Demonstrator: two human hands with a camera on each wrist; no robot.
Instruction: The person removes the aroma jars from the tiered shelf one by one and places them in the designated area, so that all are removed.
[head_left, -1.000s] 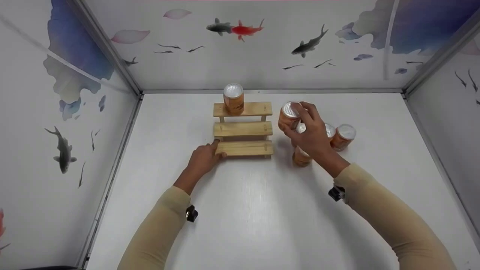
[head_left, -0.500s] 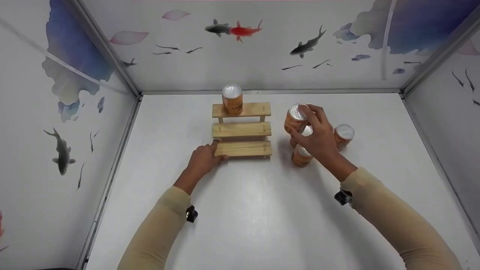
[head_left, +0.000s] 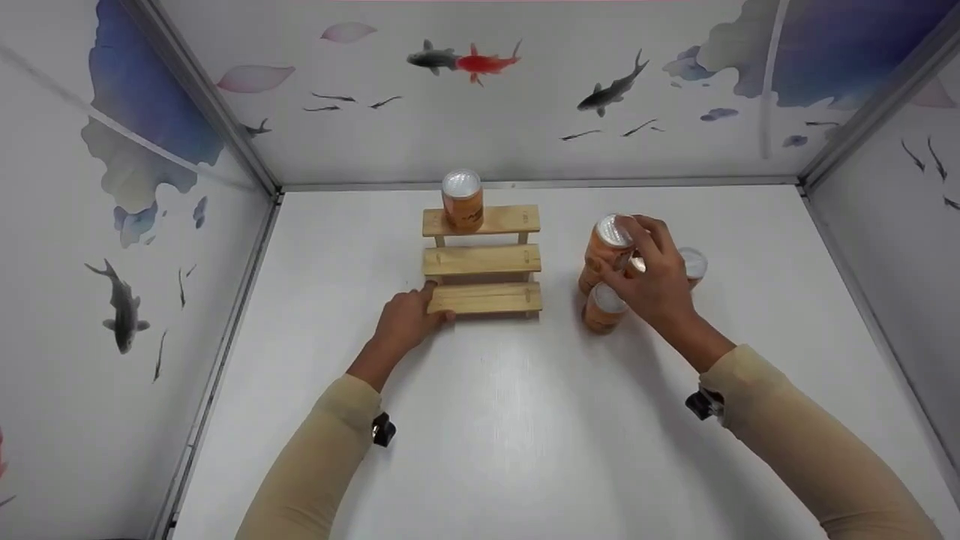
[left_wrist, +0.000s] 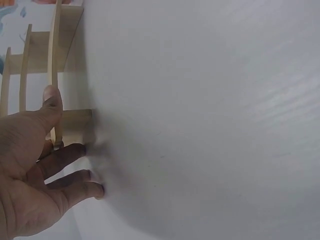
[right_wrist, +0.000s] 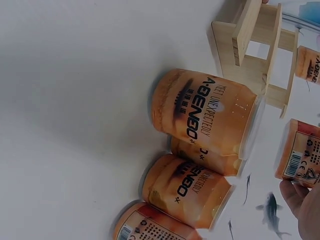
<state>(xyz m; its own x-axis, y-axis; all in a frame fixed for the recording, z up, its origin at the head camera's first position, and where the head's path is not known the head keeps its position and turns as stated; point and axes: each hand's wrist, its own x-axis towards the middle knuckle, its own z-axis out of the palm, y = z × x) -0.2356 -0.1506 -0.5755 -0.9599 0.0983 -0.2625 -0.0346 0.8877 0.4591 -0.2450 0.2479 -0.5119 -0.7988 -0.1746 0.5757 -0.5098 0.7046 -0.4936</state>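
A three-tier wooden stand (head_left: 484, 261) sits left of centre on the white table. My left hand (head_left: 405, 321) grips the left end of its lowest tier, thumb on the board's edge in the left wrist view. My right hand (head_left: 660, 285) holds an orange can (head_left: 602, 251) by its upper part, fingers near its silvery lid. This can (right_wrist: 299, 154) is raised above the others in the right wrist view. Several like cans stand upright below and around it, among them a front can (head_left: 604, 310) and a right-hand can (head_left: 694, 264), partly hidden by my hand.
One more orange can (head_left: 463, 202) stands on the top tier, towards its left. White walls (head_left: 480, 135) printed with fish enclose the table (head_left: 480, 435) at the back and both sides. A dark wrist camera (head_left: 705, 403) is on the right sleeve.
My right hand has moved right and slightly nearer with the can, away from the stand. My left hand keeps its grip on the lowest tier.
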